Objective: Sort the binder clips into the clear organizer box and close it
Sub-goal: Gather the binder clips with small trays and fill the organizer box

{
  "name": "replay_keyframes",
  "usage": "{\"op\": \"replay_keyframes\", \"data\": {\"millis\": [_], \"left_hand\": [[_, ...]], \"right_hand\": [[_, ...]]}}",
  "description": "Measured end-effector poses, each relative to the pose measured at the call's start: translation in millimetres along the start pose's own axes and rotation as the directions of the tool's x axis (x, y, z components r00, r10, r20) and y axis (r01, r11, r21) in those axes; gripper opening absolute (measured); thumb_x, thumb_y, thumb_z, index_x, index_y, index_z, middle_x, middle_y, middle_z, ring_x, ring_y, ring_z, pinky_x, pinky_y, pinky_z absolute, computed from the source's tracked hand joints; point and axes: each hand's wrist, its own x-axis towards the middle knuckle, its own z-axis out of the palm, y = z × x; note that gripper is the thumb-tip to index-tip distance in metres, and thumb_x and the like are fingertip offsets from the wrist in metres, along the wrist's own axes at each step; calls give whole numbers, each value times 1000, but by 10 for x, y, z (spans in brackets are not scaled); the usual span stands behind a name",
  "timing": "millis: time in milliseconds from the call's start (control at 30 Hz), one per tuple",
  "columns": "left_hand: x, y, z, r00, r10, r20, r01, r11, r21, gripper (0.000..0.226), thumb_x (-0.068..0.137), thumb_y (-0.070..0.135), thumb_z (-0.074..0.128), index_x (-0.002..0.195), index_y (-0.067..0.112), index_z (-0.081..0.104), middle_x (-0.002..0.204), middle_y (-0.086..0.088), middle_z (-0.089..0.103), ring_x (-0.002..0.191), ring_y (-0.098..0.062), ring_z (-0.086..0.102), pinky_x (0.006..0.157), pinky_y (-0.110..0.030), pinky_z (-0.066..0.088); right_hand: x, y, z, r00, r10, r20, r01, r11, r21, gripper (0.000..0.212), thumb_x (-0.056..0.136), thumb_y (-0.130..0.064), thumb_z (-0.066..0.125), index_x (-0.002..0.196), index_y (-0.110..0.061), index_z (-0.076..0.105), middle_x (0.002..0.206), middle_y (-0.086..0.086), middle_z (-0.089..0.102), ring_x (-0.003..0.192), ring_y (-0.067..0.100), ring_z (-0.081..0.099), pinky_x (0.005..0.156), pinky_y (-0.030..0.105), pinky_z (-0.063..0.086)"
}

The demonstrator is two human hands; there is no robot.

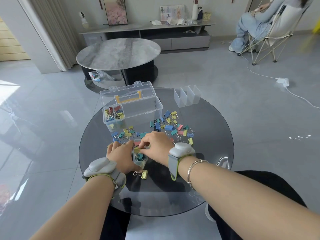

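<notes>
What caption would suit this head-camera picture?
Right hand drops a yellow clip into a small bin steadied by the left hand.

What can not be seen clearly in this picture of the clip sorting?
- Head view: the small clear bin is mostly hidden by the left hand and right hand, so how full it is cannot be told.
- The right hand's grip on the yellow binder clip hides most of the clip.
- The organizer box: its right part's contents blur behind clear walls.
</notes>
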Motion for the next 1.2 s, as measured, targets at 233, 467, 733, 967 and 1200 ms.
{"op": "replay_keyframes", "data": {"millis": [233, 467, 733, 967, 1200], "left_hand": [[-28, -22, -5, 1000, 10, -9, -10, 1000, 19, 66, 55, 64, 75, 104, 33, 44, 94, 11, 55, 99, -17, 31, 101, -39, 23], [-36, -14, 3, 1000, 1, -2, -1, 1000, 23, 69, 57, 64, 75, 110, 34, 44, 101, 11, 58, 103, -19, 34, 104, -41, 22], [10, -37, 54, 1000, -13, -2, 13, 1000, 20, 73, 53, 68, 74, 108, 34, 41, 91, 13, 50, 94, -16, 28, 101, -41, 25], [17, -27, 43, 1000, -8, 3, 8, 1000, 2, 68, 53, 66, 75, 100, 36, 36, 85, 13, 48, 95, -17, 31, 98, -40, 27], [22, -80, 70, 1000, 3, -13, -4, 1000, -15, 71, 52, 67, 73, 106, 37, 40, 92, 17, 47, 94, -16, 28, 99, -41, 24]], "right_hand": [[4, -49, 100, 997, 69, 23, -71, 995, 65, 7, 77, -19, 74, 84, -19, 77, 89, -1, 74, 84, 18, 66, 78, 24, 50], [37, -3, -57, 978, 49, 202, -76, 989, 126, 11, 81, -17, 67, 83, -15, 78, 86, 0, 74, 74, 12, 62, 73, 26, 52], [-32, 110, -184, 991, 37, 129, -65, 973, 220, 11, 82, -13, 68, 87, -11, 78, 91, 0, 69, 78, 13, 63, 70, 22, 50], [-54, 110, -88, 988, -29, 154, 16, 996, 85, 15, 81, -28, 73, 91, -16, 74, 90, -4, 63, 78, 11, 55, 69, 25, 45], [57, 95, -155, 1000, -8, 25, 6, 996, 90, 14, 89, -24, 61, 96, -17, 71, 92, -1, 69, 77, 10, 47, 75, 27, 42]]}}
